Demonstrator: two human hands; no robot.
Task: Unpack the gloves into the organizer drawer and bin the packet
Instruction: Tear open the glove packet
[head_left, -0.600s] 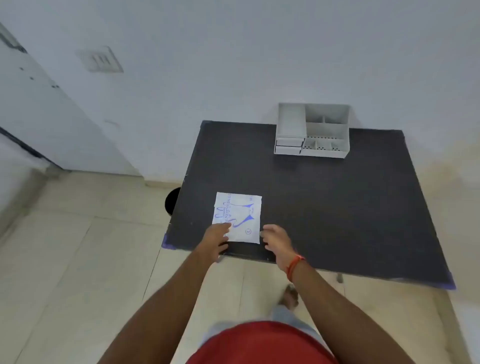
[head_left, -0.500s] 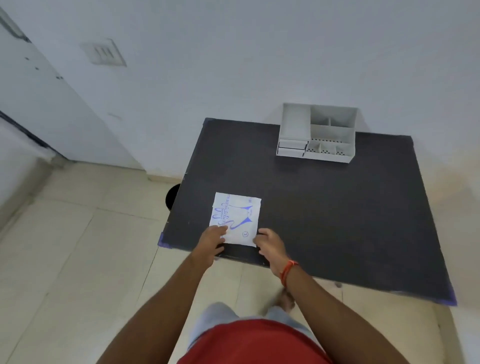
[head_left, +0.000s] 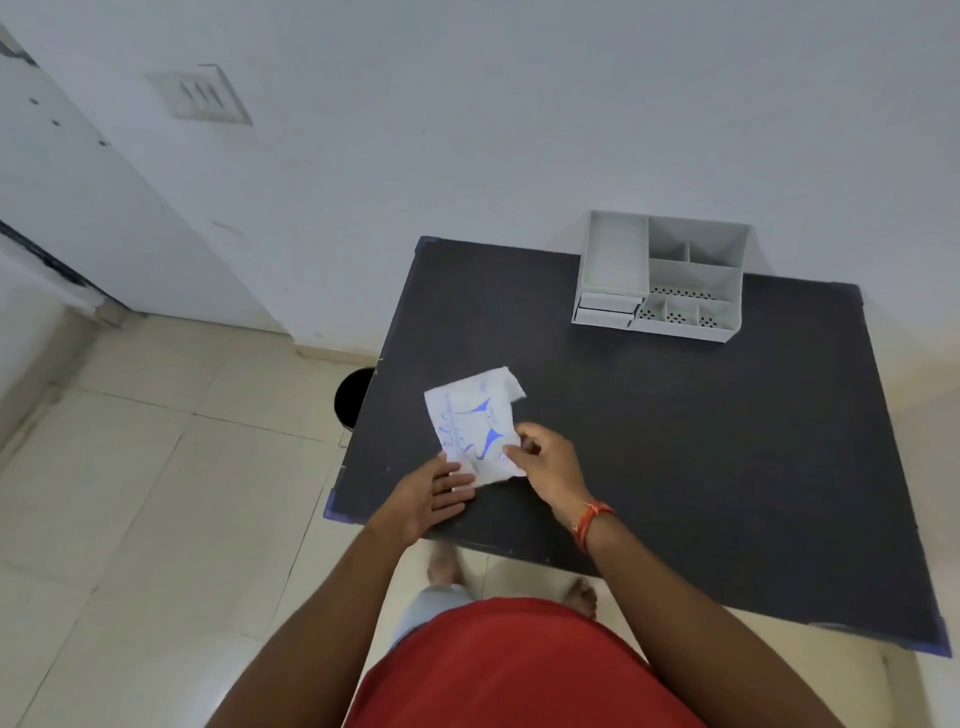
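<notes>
A white glove packet (head_left: 474, 421) with blue print is lifted off the black table (head_left: 727, 441) near its front left corner, tilted, its far corner curled. My right hand (head_left: 545, 462) pinches the packet's near right edge. My left hand (head_left: 431, 493) has its fingers under the near left corner. The white organizer (head_left: 660, 275) stands at the table's far edge, with two shut drawers (head_left: 605, 309) at its front left. A black bin (head_left: 353, 397) stands on the floor beside the table's left edge, partly hidden by the tabletop.
A white wall runs behind the table. A door and tiled floor lie to the left. My feet show under the table's front edge.
The packet lay flat on the table with both hands at its near edge. Now it is raised and tilted, gripped by both hands.
</notes>
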